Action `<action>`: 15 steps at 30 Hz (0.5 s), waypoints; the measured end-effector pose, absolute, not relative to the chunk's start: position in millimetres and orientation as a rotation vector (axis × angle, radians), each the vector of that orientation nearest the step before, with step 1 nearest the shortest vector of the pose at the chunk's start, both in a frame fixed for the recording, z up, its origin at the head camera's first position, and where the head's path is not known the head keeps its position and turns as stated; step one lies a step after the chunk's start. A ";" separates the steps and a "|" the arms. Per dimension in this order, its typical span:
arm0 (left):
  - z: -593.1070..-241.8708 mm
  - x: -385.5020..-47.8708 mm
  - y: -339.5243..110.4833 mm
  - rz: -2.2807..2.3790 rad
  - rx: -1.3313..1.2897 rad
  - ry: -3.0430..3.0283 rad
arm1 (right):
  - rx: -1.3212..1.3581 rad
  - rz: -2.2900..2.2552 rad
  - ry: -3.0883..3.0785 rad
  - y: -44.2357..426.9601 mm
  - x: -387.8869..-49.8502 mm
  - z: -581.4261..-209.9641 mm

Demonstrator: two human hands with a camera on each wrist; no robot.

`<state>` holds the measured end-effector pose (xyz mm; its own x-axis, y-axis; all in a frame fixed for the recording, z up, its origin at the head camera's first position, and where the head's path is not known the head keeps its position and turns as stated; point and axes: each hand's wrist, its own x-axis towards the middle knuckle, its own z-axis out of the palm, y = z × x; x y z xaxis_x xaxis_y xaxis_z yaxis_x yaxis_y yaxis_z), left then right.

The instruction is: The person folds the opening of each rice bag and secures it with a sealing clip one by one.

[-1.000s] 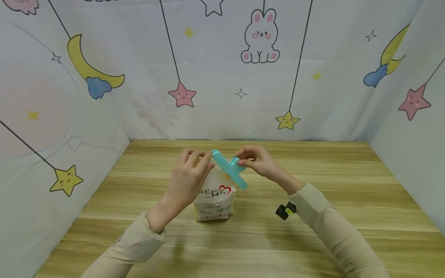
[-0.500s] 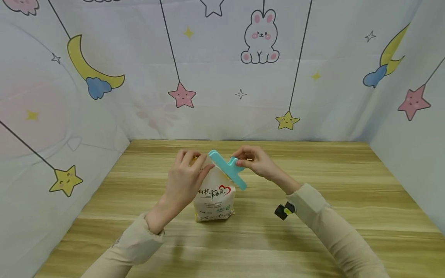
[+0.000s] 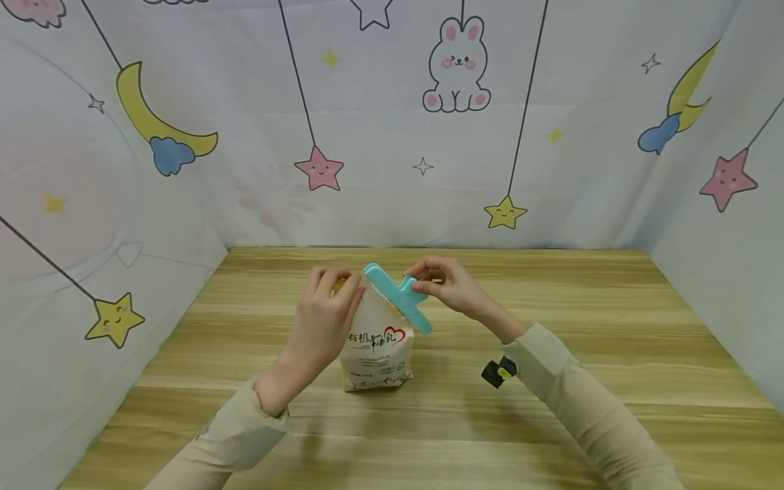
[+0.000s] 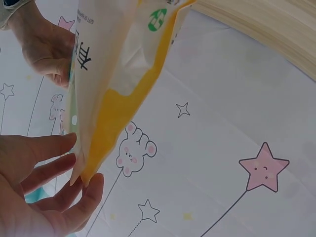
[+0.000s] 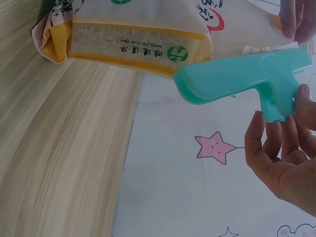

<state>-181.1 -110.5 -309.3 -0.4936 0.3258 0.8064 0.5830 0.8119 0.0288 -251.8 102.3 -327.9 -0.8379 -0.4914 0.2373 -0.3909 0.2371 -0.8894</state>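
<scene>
A white and yellow food bag [image 3: 376,357] with printed characters and a red heart stands upright on the table. Its clear side window, in the right wrist view, shows pale grains [image 5: 128,47]. My left hand [image 3: 321,320] pinches the bag's top left corner, thumb on one side and fingers on the other [image 4: 91,197]. With thumb and fingers, my right hand [image 3: 453,289] grips the handle of a teal bag clip [image 3: 398,299]. The clip lies slantwise along the bag's upper right edge. Whether its jaws bite the bag, I cannot tell.
The wood-grain table [image 3: 551,422] is walled by white cloth [image 3: 380,211] printed with stars, moons and a rabbit. A small black device with a yellow-green spot [image 3: 499,372] is at the right sleeve cuff.
The clip and right hand have shifted slightly left along the bag's top. The left fingertips have drawn a little left, away from the clip's upper end. The bag stays in place.
</scene>
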 end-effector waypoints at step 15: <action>-310.8 -182.0 -111.9 -0.452 -0.662 -2.095 | -0.884 -1.692 2.435 95.7 -248.4 -324.7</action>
